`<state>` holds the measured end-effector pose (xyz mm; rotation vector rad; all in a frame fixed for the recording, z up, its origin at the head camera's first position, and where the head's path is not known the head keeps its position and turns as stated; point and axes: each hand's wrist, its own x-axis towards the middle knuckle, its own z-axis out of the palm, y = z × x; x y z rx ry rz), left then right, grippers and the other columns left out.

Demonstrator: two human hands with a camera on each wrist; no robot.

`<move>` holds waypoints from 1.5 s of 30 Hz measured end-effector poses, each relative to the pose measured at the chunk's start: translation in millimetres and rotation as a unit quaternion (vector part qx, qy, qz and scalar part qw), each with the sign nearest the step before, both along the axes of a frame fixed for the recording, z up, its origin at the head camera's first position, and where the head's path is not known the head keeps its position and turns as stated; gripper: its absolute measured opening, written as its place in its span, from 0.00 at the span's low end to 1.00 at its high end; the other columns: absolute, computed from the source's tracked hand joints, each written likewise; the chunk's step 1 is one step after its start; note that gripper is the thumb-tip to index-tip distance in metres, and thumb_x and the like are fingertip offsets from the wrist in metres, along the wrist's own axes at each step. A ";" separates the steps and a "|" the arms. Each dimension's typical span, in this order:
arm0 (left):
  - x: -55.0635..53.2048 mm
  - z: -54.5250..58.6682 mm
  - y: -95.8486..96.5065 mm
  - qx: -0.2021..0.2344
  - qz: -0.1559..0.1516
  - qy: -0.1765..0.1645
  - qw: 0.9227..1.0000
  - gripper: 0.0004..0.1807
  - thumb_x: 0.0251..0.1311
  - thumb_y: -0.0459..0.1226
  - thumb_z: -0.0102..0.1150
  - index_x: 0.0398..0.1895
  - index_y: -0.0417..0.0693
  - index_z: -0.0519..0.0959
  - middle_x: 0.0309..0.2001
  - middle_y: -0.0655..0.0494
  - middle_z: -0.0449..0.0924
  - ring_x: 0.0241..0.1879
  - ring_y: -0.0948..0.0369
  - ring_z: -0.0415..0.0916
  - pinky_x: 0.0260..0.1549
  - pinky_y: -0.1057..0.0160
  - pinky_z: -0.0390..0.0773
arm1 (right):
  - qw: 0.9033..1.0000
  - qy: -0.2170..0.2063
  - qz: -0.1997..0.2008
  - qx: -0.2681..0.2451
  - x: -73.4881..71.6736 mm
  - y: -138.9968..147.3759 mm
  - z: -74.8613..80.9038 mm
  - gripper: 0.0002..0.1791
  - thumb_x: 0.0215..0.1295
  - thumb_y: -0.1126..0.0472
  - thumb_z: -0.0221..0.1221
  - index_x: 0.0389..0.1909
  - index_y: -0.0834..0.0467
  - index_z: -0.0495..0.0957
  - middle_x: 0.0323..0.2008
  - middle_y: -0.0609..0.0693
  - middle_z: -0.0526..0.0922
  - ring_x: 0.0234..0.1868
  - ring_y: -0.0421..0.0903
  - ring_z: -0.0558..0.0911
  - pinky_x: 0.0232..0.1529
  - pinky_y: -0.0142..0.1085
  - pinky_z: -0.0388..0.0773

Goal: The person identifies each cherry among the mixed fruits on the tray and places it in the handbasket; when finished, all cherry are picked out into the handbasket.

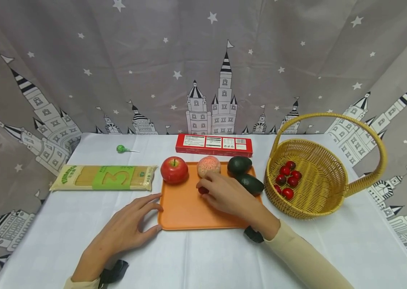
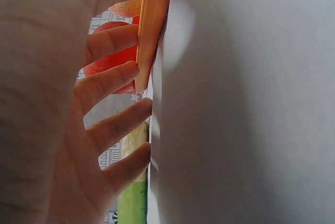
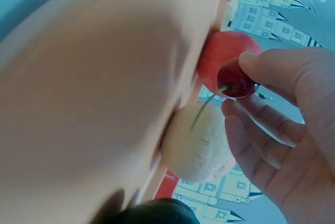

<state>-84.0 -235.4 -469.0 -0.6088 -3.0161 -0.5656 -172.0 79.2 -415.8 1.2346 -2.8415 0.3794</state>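
Note:
Between thumb and fingers, my right hand (image 1: 226, 192) pinches a dark red cherry (image 3: 235, 79) with a green stem, held over the orange tray (image 1: 182, 208). On the tray's back part lie a red apple (image 1: 174, 169), a pinkish peach (image 1: 208, 165) and two dark green avocados (image 1: 239, 165). The peach is just beyond the right hand. My left hand (image 1: 125, 224) rests at the tray's left edge, its fingers spread and slightly bent; in the left wrist view fingertips (image 2: 131, 69) meet the tray's rim. Several cherries (image 1: 287, 194) lie inside the yellow wicker basket (image 1: 328, 180).
A pack of noodles (image 1: 113, 178) lies left of the tray, with a green lollipop (image 1: 121, 149) behind it. A red box (image 1: 214, 145) sits behind the tray. The basket's tall handle (image 1: 369, 176) arches up at the right. A grey castle-print curtain (image 1: 145, 60) hangs behind the table.

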 end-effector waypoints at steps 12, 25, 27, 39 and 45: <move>-0.2 -0.1 -0.8 -0.002 -0.004 0.004 1.000 0.21 0.62 0.55 0.74 0.56 0.64 0.83 0.77 0.54 0.73 0.74 0.46 0.72 0.69 0.36 0.76 | 0.997 0.035 -0.012 -0.062 7.6 27.9 15.5 0.12 0.67 0.60 0.74 0.49 0.50 0.88 0.51 0.45 0.82 0.48 0.41 0.82 0.52 0.37 0.86; -0.9 -0.3 0.8 0.002 -0.002 -0.003 1.000 0.21 0.62 0.55 0.74 0.56 0.67 0.82 0.77 0.55 0.73 0.74 0.47 0.72 0.69 0.35 0.76 | 0.990 0.032 -0.065 -0.121 13.8 71.3 22.1 0.16 0.63 0.64 0.75 0.52 0.53 0.88 0.50 0.50 0.83 0.48 0.50 0.85 0.55 0.47 0.90; -0.4 -0.2 0.5 0.003 -0.001 -0.003 1.000 0.21 0.62 0.55 0.74 0.56 0.66 0.82 0.77 0.55 0.73 0.74 0.47 0.72 0.69 0.35 0.76 | 0.989 0.032 -0.073 -0.126 13.6 77.8 22.5 0.16 0.63 0.64 0.75 0.52 0.53 0.88 0.51 0.51 0.83 0.51 0.53 0.86 0.58 0.52 0.88; 1.6 1.1 1.3 0.004 0.009 -0.008 1.000 0.21 0.61 0.54 0.76 0.56 0.67 0.82 0.77 0.56 0.73 0.74 0.47 0.72 0.69 0.35 0.76 | 0.983 0.054 -0.128 -0.122 15.3 123.0 24.4 0.19 0.60 0.64 0.77 0.53 0.54 0.88 0.53 0.53 0.83 0.49 0.51 0.83 0.49 0.48 0.90; 1.7 0.3 1.2 -0.001 0.012 -0.009 1.000 0.22 0.61 0.56 0.76 0.56 0.67 0.83 0.77 0.56 0.73 0.75 0.48 0.71 0.69 0.35 0.75 | 0.979 0.069 -0.136 -0.139 15.9 146.3 18.5 0.20 0.61 0.65 0.77 0.54 0.54 0.87 0.53 0.52 0.83 0.50 0.51 0.85 0.48 0.51 0.91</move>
